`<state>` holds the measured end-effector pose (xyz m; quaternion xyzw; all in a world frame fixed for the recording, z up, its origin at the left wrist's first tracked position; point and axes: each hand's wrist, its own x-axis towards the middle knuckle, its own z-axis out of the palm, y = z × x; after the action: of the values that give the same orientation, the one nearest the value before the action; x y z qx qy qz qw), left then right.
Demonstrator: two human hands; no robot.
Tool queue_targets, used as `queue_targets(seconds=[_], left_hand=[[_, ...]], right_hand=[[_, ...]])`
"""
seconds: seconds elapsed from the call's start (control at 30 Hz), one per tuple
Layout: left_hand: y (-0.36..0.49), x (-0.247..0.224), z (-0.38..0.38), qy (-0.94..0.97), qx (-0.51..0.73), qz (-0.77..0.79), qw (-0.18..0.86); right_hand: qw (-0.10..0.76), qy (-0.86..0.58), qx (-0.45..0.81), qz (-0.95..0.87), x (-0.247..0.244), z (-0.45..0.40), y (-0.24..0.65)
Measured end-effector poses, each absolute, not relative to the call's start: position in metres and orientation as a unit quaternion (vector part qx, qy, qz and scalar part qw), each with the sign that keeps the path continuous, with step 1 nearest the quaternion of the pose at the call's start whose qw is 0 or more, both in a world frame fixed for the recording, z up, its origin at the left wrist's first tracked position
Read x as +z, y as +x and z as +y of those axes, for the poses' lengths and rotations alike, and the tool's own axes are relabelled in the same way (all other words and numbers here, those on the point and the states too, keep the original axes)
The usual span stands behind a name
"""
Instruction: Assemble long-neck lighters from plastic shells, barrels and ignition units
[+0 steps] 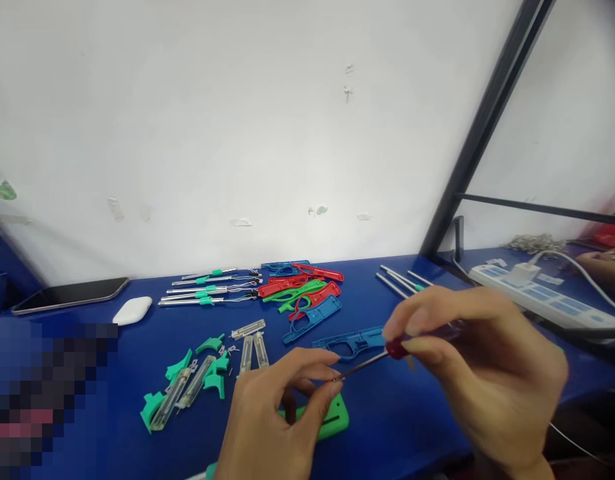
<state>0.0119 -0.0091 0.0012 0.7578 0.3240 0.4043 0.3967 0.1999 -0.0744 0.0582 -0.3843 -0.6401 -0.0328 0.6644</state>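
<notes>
My right hand (467, 360) grips the dark red handle of a screwdriver (366, 363), its thin metal shaft slanting down to the left. The tip meets the fingertips of my left hand (287, 407), where thumb and finger are pinched together; whatever they hold there is too small to make out. Under and behind the left fingers lies a green plastic casing (333, 420) with a dark slot. Just behind the screwdriver shaft rests a blue gun-shaped shell (354, 343).
Red, green and blue shells (307, 290) lie mid-table. Metal rods with wires (202, 291), teal triggers (214, 380) and clear parts (172, 400) lie left, near a phone (70, 295) and white case (132, 311). Right are rods (397, 280), a power strip (552, 297) and another person's hand (602, 267).
</notes>
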Motion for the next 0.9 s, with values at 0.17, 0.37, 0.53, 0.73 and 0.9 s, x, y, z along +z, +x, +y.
queue_targets(seconds=[0.17,0.37,0.53,0.73,0.9], left_hand=[[0.017,-0.013,-0.007,0.814,0.369,0.305,0.329],[0.023,-0.029,-0.008,0.848,0.348,0.301,0.262],[0.023,-0.034,-0.009,0.863,0.329,0.305,0.233],[0.026,-0.036,-0.008,0.872,0.294,0.314,0.233],[0.029,-0.031,-0.010,0.873,0.273,0.329,0.235]], right_hand=[[0.584,-0.442,-0.014,-0.681,0.062,-0.076,0.201],[0.523,-0.491,0.048,-0.695,0.067,-0.073,0.196],[0.484,-0.498,0.100,-0.713,0.067,-0.074,0.198],[0.446,-0.510,0.103,-0.728,0.067,-0.075,0.198],[0.433,-0.514,0.106,-0.733,0.067,-0.071,0.197]])
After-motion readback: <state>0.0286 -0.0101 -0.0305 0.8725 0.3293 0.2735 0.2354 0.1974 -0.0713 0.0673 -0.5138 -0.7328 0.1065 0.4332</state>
